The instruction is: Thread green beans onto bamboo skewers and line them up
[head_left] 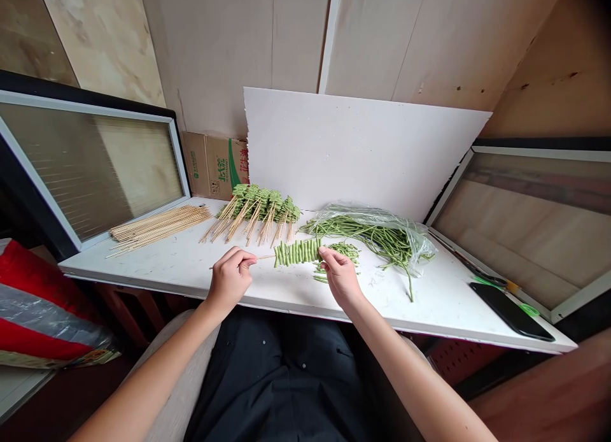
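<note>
My left hand (231, 273) is closed around the bare end of a wooden skewer (265, 257), held level above the table. Cut green bean pieces (296, 253) sit side by side across the skewer, packed in a row. At the row's right end, the fingers of my right hand (338, 269) pinch a bean piece; the skewer's tip is hidden there. Below and behind my right hand lies a small pile of cut bean pieces (346, 252). Farther back, several finished bean skewers (262, 206) are stacked with their sticks pointing toward me.
Bare skewers (160, 225) lie in a bundle at the left. Long green beans (372, 235) spill from a clear plastic bag (417, 238). A black phone (510, 310) and scissors (491, 278) rest at the right. A cardboard box (214, 165) and a white board (358, 152) stand behind.
</note>
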`<state>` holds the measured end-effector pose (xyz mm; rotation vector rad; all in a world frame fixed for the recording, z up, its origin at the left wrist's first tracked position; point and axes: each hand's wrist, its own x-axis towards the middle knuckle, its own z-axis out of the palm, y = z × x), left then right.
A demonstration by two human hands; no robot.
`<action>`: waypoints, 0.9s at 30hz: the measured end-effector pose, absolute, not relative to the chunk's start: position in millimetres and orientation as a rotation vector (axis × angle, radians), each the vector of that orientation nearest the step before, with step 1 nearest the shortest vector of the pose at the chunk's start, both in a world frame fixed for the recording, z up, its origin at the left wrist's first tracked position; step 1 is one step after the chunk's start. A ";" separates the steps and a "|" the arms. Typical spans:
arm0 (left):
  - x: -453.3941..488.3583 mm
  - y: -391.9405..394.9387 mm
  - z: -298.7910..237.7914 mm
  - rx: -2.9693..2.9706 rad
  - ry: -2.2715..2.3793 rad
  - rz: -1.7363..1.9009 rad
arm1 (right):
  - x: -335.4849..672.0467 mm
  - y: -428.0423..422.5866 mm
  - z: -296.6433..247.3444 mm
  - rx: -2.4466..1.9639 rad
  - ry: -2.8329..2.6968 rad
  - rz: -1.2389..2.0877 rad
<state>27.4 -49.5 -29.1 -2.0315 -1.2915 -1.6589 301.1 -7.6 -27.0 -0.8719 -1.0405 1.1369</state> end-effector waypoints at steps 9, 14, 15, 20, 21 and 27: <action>12.1 -38.7 -35.4 -2.010 -1.428 -1.663 | 350.9 19.8 -18.4 -1.066 -1.644 0.709; 6.1 -33.1 -42.4 -2.017 -1.466 -1.652 | 369.5 35.2 -45.0 -1.299 -2.193 0.074; 5.7 -32.6 -43.1 -2.018 -1.472 -1.652 | 370.2 35.3 -48.3 -1.318 -2.261 0.034; 5.6 -31.6 -43.9 -2.016 -1.481 -1.667 | 366.6 31.4 -50.7 -1.370 -2.318 -0.093; 6.0 -31.7 -43.7 -2.015 -1.479 -1.671 | 366.0 31.6 -49.9 -1.366 -2.292 -0.095; 8.1 -32.9 -42.8 -2.017 -1.480 -1.674 | 363.6 36.7 -43.7 -1.219 -1.786 0.420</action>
